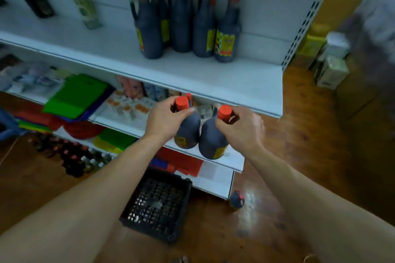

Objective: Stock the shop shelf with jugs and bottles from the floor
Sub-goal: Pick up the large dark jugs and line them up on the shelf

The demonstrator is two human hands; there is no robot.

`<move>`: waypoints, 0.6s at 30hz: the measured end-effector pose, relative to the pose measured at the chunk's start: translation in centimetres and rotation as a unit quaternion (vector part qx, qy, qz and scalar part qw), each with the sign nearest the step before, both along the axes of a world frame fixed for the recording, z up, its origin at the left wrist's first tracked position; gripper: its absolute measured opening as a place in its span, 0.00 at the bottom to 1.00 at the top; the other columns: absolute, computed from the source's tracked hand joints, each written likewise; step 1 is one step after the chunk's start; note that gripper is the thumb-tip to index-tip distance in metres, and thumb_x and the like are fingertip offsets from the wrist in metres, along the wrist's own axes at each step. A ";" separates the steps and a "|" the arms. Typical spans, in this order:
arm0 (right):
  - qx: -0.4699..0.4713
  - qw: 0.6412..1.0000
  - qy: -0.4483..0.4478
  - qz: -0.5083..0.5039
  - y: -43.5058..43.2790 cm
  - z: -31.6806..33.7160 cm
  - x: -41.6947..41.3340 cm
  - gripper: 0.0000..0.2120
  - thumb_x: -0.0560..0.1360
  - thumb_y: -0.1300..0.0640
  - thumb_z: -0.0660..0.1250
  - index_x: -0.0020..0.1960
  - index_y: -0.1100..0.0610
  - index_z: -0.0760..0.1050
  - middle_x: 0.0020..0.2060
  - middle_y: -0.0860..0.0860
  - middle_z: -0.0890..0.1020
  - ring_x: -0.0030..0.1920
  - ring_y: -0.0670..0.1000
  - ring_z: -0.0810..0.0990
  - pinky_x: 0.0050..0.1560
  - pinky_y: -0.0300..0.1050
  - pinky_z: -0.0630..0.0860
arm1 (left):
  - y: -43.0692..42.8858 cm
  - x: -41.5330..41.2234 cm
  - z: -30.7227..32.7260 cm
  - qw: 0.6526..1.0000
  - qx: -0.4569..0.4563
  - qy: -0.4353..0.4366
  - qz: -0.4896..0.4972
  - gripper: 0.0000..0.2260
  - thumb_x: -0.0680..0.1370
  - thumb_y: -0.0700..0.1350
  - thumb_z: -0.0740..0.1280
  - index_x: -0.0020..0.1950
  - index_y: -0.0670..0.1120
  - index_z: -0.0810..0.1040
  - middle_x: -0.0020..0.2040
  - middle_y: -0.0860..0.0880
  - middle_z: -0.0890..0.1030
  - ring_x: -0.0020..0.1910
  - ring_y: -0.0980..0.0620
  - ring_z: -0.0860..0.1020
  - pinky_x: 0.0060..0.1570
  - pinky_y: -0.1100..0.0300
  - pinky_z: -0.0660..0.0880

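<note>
Axes near-vertical, tops up | left hand (pixel 164 119) grips left jug (pixel 188 134) | right hand (pixel 243 129) grips right jug (pixel 210 143)

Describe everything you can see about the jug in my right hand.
The jug is dark, nearly black, plastic-looking, widening from a narrow neck to a rounded base. A red cap closes it, and a yellow label shows low on its side. It hangs in the air in front of the shelves, cap tilted toward the camera. The right hand grips its neck just under the cap. It sits close beside the other jug; whether they touch is unclear.
</note>
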State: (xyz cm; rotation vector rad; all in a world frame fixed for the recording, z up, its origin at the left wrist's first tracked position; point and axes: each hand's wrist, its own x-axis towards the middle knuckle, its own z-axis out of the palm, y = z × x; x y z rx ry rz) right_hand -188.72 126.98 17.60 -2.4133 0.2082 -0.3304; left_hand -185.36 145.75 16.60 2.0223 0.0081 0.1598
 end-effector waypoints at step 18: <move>0.032 0.995 -0.095 0.017 2.0 11.7 12.3 0.12 0.67 0.44 0.70 0.39 0.53 0.79 0.35 0.50 0.82 0.43 0.56 0.79 0.45 0.49 0.77 | 2.5 13.4 13.0 0.998 0.014 -0.059 -0.014 0.05 0.72 0.50 0.74 0.39 0.52 0.80 0.38 0.52 0.82 0.43 0.52 0.81 0.45 0.56 0.77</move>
